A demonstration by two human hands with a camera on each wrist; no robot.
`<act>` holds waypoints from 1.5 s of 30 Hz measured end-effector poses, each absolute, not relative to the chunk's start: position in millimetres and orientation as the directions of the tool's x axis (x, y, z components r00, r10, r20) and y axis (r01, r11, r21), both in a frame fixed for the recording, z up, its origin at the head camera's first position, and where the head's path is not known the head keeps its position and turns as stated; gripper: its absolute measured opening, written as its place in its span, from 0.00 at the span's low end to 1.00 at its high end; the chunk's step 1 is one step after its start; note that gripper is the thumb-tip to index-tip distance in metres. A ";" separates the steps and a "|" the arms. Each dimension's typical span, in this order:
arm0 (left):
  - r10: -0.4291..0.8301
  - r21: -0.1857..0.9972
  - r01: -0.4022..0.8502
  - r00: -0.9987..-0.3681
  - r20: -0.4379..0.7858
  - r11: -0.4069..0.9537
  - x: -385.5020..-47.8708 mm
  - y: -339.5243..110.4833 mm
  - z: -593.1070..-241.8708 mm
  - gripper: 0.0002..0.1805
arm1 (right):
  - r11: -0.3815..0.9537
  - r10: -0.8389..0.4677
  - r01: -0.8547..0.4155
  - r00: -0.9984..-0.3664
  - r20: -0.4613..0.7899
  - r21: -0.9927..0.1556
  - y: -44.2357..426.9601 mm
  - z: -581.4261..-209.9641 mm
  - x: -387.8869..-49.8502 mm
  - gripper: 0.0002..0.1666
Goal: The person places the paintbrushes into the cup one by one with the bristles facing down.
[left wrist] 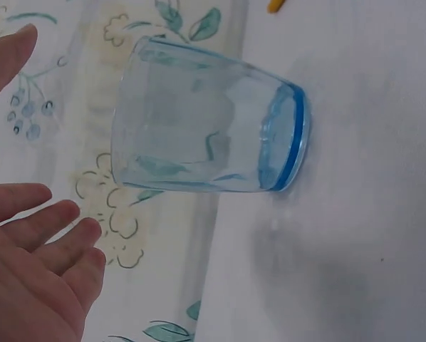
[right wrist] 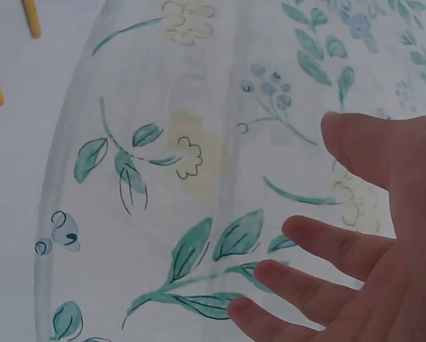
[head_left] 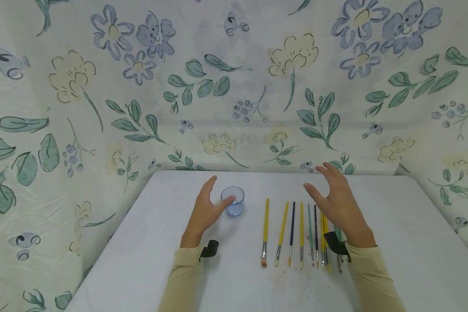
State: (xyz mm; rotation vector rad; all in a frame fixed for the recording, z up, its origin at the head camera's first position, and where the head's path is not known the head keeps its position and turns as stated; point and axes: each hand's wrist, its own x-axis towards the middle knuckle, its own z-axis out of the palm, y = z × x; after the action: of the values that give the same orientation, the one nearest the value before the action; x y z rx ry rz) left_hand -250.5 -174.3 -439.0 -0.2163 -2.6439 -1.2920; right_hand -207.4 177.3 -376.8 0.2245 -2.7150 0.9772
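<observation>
A clear bluish glass [head_left: 235, 208] stands upright on the white table. My left hand [head_left: 206, 210] is just left of it, thumb and fingers spread apart; in the head view the thumb overlaps the rim. The left wrist view shows a gap between the glass [left wrist: 206, 121] and the fingers [left wrist: 70, 242]. My right hand [head_left: 341, 206] hovers above the right end of a row of paintbrushes [head_left: 282, 229], fingers spread and holding nothing. The brushes lie side by side, bristles toward me, with yellow, dark blue, green and black handles. Some at the right are partly hidden by my right hand and wrist.
The white table [head_left: 140, 255] ends at a back edge against a hanging floral cloth [head_left: 257, 86], which also covers the sides. Small stains mark the tabletop below the brushes. Dark bands [head_left: 209, 249] sit on both wrists.
</observation>
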 end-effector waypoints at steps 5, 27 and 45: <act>0.035 0.796 0.155 -0.985 0.167 0.585 -251.9 -170.3 -448.2 0.53 | 0.748 -0.007 -0.205 -0.953 0.302 -0.631 181.5 -375.1 -204.6 0.36; 0.012 0.879 0.076 -0.997 0.080 0.470 -256.5 -160.4 -461.9 0.49 | 0.705 0.161 0.003 -0.974 0.156 -0.709 221.8 -396.8 -223.6 0.34; 0.006 0.899 0.075 -0.997 0.080 0.431 -258.1 -161.3 -465.2 0.49 | 0.733 0.190 0.310 -0.948 -0.256 -0.606 247.1 -431.0 -239.9 0.30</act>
State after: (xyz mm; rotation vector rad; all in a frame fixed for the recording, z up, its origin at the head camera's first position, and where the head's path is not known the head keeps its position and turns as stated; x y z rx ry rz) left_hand -258.1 -161.3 -465.2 -0.0732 -2.6024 -1.6396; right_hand -239.9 247.1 -431.0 -0.4500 -3.0871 1.1315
